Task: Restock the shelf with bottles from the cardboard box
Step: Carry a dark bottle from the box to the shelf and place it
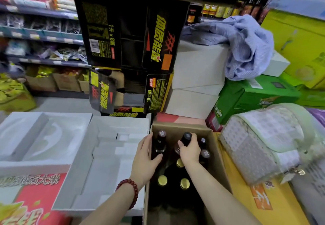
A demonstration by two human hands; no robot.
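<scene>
An open cardboard box (217,152) sits low in the middle of the scene, holding upright dark glass bottles. My right hand (190,151) is closed around the neck of a dark-capped bottle (186,137) near the far middle of the box, fingers wrapped just below the cap. My left hand (146,161) grips the body of another dark-capped bottle (161,142) in the far left corner, thumb across its front and fingers behind, beside the box wall. A string of red beads (131,189) circles my left wrist. Two more dark-capped bottles (204,152) stand along the right side, and three gold-capped bottles (184,183) sit nearer to me. Just left of the box lies a white foam packing tray (105,163). To the right is a yellow carton (249,193). Farther away, black drink cartons (130,31) are stacked, with white boxes (197,77) to their right carrying a crumpled blue cloth (246,43). Store shelves (40,38) with blurred packaged goods fill the far left.
</scene>
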